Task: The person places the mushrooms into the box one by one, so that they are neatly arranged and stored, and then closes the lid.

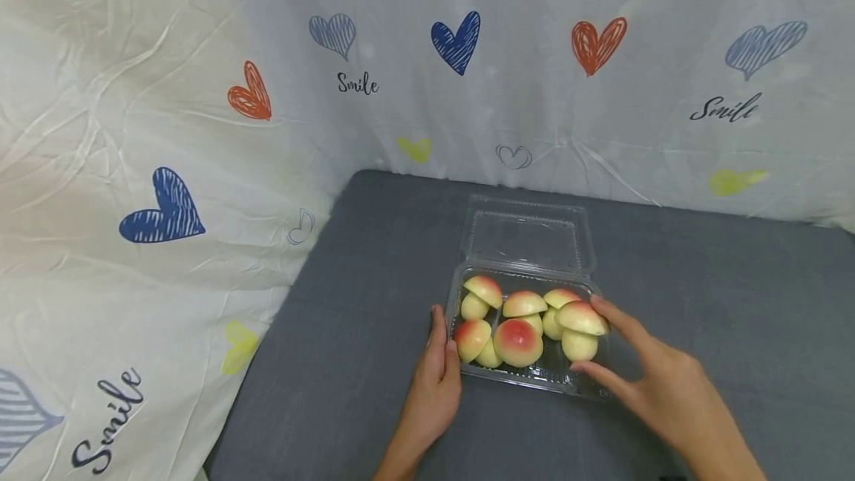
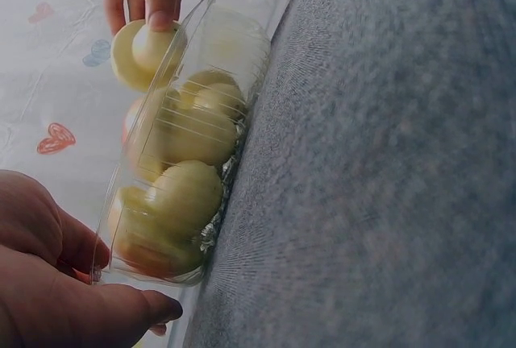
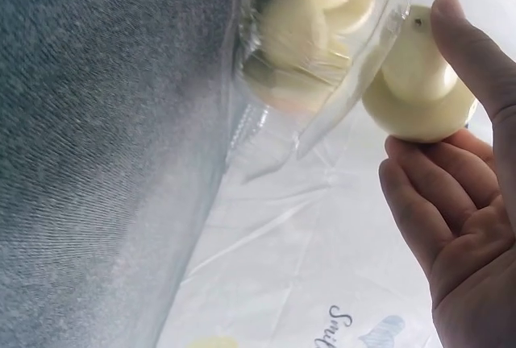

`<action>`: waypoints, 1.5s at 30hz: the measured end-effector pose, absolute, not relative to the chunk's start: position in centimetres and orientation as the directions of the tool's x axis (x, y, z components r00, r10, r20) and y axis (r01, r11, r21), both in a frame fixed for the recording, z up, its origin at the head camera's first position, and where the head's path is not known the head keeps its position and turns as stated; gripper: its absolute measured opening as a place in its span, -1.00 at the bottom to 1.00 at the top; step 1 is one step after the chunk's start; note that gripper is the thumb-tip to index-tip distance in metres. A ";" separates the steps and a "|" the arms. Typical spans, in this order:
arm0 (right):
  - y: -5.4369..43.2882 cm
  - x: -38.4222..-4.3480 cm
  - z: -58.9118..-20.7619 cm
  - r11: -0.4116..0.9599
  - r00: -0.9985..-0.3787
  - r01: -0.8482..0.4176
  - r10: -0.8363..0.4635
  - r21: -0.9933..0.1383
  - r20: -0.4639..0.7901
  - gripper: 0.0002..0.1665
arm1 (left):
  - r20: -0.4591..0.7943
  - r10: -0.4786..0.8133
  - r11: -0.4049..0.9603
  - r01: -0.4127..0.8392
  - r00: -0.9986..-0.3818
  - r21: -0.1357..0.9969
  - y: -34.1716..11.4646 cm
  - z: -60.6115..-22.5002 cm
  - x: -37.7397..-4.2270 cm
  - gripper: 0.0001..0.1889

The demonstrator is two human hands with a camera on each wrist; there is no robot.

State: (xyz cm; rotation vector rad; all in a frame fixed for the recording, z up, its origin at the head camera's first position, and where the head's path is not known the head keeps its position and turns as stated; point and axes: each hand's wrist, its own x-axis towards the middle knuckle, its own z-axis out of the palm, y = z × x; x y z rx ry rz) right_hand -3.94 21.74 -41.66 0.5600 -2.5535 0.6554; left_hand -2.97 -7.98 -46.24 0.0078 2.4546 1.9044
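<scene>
A clear plastic clamshell box [image 1: 553, 378] lies on the grey surface, its hinged lid [image 1: 528, 240] laid back. Several toy mushrooms [image 1: 518, 342] with pale yellow stems and red-tinged caps sit inside it. My left hand [image 1: 437, 384] grips the box's left wall between thumb and fingers. Over the right end of the box, my right hand [image 1: 668, 384] holds one mushroom [image 3: 419, 74], thumb on the stem and fingertips at the cap. In the left wrist view this held mushroom [image 2: 149, 54] is above the box rim, apart from the ones inside.
A grey cloth-covered table [image 1: 347, 332] carries the box. White curtain [image 1: 521, 110] printed with hearts and "Smile" hangs behind the table and along its left side.
</scene>
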 end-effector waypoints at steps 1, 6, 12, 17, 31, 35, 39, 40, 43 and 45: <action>21.7 -3.9 -41.8 0.805 -0.816 -0.483 -0.271 -0.344 0.510 0.25 | -0.025 0.025 0.249 -0.019 -0.999 0.968 -8.0 -46.2 -3.0 -0.34; 21.6 -3.9 -42.2 0.805 -0.811 -0.493 -0.287 -0.331 0.509 0.22 | -0.030 0.023 0.243 -0.023 -0.999 0.970 -8.0 -46.3 -2.9 -0.34; 21.4 -4.0 -42.5 0.800 -0.817 -0.497 -0.301 -0.336 0.492 0.20 | -0.029 0.021 0.239 -0.023 -0.999 0.971 -8.0 -46.3 -3.0 -0.34; 21.3 -4.0 -42.9 0.791 -0.810 -0.514 -0.322 -0.331 0.490 0.19 | -0.026 0.018 0.242 -0.021 -0.999 0.970 -8.0 -46.3 -2.9 -0.34; 21.6 -4.5 -43.1 0.779 -0.786 -0.562 -0.398 -0.278 0.473 0.14 | -0.020 0.034 0.245 -0.011 -0.999 0.969 -8.1 -46.3 -3.0 -0.34; 21.5 -4.5 -43.1 0.781 -0.791 -0.556 -0.393 -0.284 0.468 0.17 | -0.017 0.036 0.245 -0.008 -0.999 0.969 -8.0 -46.4 -3.0 -0.34; 21.4 -4.4 -43.2 0.783 -0.797 -0.550 -0.388 -0.290 0.464 0.16 | -0.019 0.038 0.230 -0.009 -0.999 0.973 -8.0 -46.3 -3.1 -0.34; 21.4 -4.3 -43.3 0.783 -0.798 -0.549 -0.387 -0.292 0.462 0.16 | -0.021 0.038 0.228 -0.011 -0.999 0.974 -8.0 -46.3 -3.1 -0.34; 21.4 -4.2 -43.5 0.785 -0.799 -0.547 -0.385 -0.291 0.462 0.13 | -0.025 0.041 0.224 -0.015 -0.999 0.974 -8.0 -46.3 -3.0 -0.34; 21.5 -4.1 -43.7 0.784 -0.801 -0.546 -0.385 -0.295 0.458 0.11 | -0.027 0.041 0.227 -0.017 -0.999 0.974 -8.0 -46.3 -3.0 -0.34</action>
